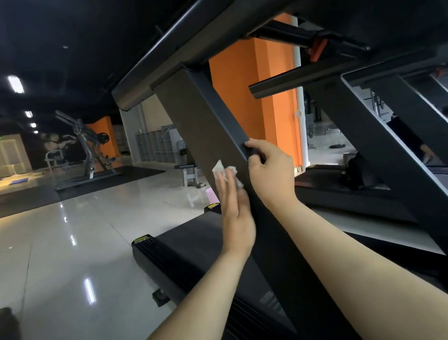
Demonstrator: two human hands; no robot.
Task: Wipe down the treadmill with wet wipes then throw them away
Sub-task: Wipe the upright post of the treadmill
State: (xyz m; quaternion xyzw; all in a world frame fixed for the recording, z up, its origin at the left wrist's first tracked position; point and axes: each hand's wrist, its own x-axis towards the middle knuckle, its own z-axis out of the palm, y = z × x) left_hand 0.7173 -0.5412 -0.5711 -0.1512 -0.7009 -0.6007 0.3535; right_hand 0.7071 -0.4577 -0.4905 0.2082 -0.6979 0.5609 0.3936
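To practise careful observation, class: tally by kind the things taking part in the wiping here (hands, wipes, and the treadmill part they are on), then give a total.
Treadmill upright: 1
Wet wipe: 1
Hands: 2, left hand pressing the wipe flat, right hand gripping the upright's edge
Total: 4
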